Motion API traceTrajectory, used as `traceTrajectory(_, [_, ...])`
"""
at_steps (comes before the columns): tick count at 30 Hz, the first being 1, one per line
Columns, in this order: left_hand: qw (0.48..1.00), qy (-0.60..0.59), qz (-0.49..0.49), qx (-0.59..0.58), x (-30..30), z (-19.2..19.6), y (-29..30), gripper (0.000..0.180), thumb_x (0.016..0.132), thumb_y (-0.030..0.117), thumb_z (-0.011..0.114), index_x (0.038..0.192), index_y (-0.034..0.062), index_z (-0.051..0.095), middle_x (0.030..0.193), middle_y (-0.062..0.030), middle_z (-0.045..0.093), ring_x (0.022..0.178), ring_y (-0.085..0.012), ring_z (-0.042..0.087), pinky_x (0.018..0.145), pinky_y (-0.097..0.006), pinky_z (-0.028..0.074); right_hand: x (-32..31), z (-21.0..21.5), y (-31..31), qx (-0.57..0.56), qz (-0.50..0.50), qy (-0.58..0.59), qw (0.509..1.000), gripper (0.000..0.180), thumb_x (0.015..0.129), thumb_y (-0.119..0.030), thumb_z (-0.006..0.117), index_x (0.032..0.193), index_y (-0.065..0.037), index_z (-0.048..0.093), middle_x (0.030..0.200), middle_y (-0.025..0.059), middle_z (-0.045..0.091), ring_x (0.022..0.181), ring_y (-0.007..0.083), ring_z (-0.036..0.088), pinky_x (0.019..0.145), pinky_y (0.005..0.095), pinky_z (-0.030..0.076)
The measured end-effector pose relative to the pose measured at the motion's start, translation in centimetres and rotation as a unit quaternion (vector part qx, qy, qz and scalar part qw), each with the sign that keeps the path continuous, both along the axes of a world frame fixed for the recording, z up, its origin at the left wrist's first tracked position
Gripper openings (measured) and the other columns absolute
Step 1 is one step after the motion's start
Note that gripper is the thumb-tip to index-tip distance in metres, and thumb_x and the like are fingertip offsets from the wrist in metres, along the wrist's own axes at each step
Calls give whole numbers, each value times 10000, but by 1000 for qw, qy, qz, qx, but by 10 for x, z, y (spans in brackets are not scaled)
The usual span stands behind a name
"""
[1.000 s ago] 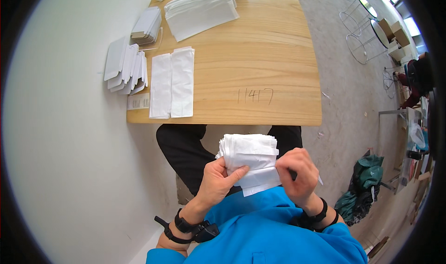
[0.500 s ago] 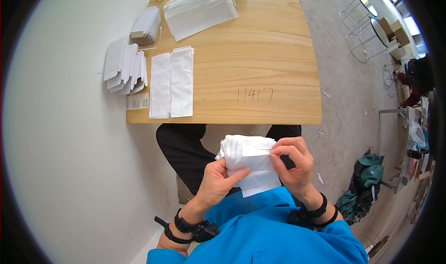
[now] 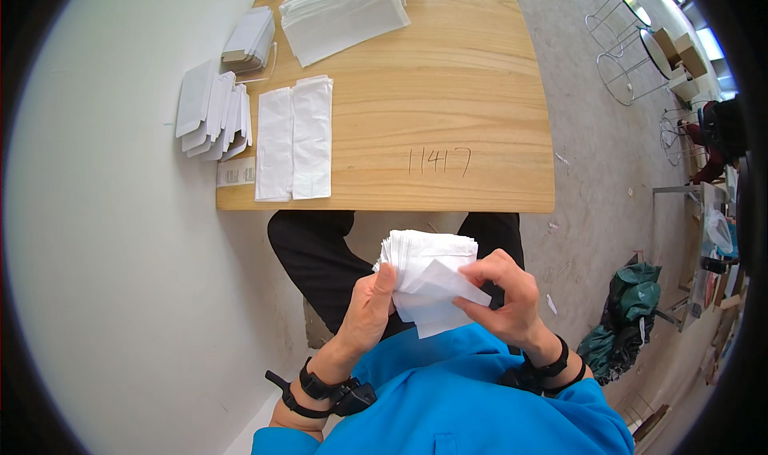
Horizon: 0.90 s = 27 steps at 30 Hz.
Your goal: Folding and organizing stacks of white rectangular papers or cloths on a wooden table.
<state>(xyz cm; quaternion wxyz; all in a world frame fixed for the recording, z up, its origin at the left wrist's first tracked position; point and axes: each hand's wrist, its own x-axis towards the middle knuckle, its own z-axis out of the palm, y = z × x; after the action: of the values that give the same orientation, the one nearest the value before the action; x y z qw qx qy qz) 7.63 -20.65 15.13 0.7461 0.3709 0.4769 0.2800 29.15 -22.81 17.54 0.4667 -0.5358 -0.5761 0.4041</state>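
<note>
In front of my lap, beyond the blue top, I hold a thick stack of thin white sheets (image 3: 428,245), fanned along its left edge. My left hand (image 3: 366,307) grips the stack by its left side, thumb up along the near face. My right hand (image 3: 506,295) pinches the right edge of the top sheet (image 3: 446,283), which lifts away at a slant and looks slightly see-through. Whether these are flat bags or plain sheets I cannot tell. One sheet's end hangs below the rest.
Ahead stands a wooden table (image 3: 440,71). On it lie two folded white stacks (image 3: 312,139), a larger white pile (image 3: 344,19) and flat white cartons (image 3: 196,107) by the left wall. Round stools (image 3: 636,7) and a dark green bag (image 3: 640,291) are at right.
My right hand has pulled the top sheet's edge down and to the right, turning it aslant. My left thumb has risen from across the stack to its left edge.
</note>
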Motion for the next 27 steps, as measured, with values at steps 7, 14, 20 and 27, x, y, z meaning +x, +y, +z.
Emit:
traceTrajectory(7, [999,-42,-5,-12,5,12,6,762,959,613,281,1214,-64,519,1067,-96,617,939,-105,587,754,-215,464,3,-8,-8,152,77,-116,978,353,581,-28,782,909,-135,712,811,2,662,761,156,583,707,309,378])
traceTrajectory(14, [996,-74,14,-39,3,7,4,559,969,441,462,1194,-64,546,1071,-107,636,975,-127,600,823,-251,485,2,-7,-10,163,94,-85,979,297,644,-56,802,918,-123,708,766,8,664,749,157,594,764,332,402])
traceTrajectory(20, [994,-82,20,-71,2,3,8,306,871,85,675,1135,-47,595,1037,-100,659,950,-130,616,836,-273,503,4,-6,-2,127,124,-82,981,423,626,-151,840,1016,-114,682,866,36,664,825,182,600,817,357,419])
traceTrajectory(27, [975,-135,57,-164,-14,-19,14,345,865,74,669,1177,-24,560,1126,-127,633,1001,-184,630,879,-331,518,-14,-19,4,151,234,-295,914,781,617,-314,826,1324,-250,498,1236,3,571,1150,206,515,1077,447,271])
